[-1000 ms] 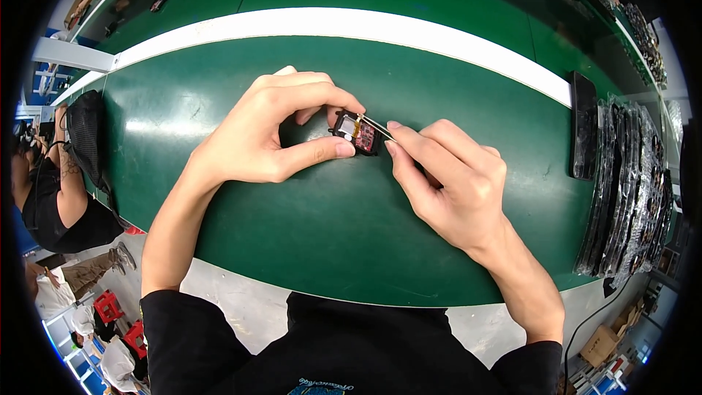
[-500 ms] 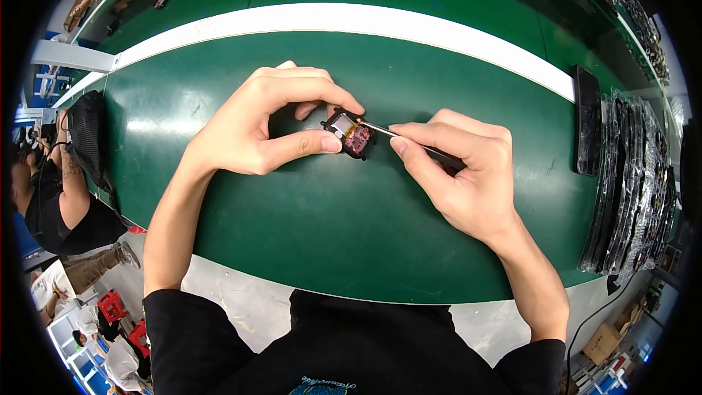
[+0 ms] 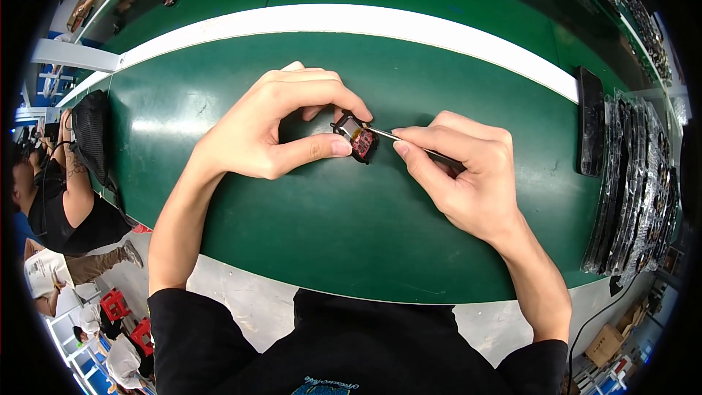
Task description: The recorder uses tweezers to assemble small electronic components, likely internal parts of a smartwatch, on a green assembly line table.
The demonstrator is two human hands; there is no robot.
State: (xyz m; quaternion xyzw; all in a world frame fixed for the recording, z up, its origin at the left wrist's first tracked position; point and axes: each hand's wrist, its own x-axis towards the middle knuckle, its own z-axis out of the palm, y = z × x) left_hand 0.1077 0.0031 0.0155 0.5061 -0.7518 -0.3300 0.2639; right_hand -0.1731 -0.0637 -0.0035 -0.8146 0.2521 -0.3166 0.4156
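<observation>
Between thumb and fingertips, my left hand point(image 3: 267, 121) pinches a small black-framed electronic module point(image 3: 363, 148). The module is tilted above the table and shows a red circuit board beside a silver-grey rectangular part. My right hand point(image 3: 472, 172) grips a slim pointed tool point(image 3: 382, 134) with a silvery front and a dark rear part; whether it is a pair of tweezers I cannot tell. The tool's tip meets the module's upper right edge, close to my left index fingertip. My left fingers cover part of the frame.
Beneath my hands is a green tabletop point(image 3: 351, 241) with a white rail point(image 3: 344, 18) along its far side. On the right lie a black phone-like slab point(image 3: 589, 121) and a stack of plastic-wrapped trays point(image 3: 632, 190). A black mesh bag point(image 3: 89, 132) and another person point(image 3: 62, 205) are at the left.
The module has moved slightly right and tilted, so its face is more slanted. My left hand shifted right with it. The tool's tip stays at the module's edge; my right hand barely moved.
</observation>
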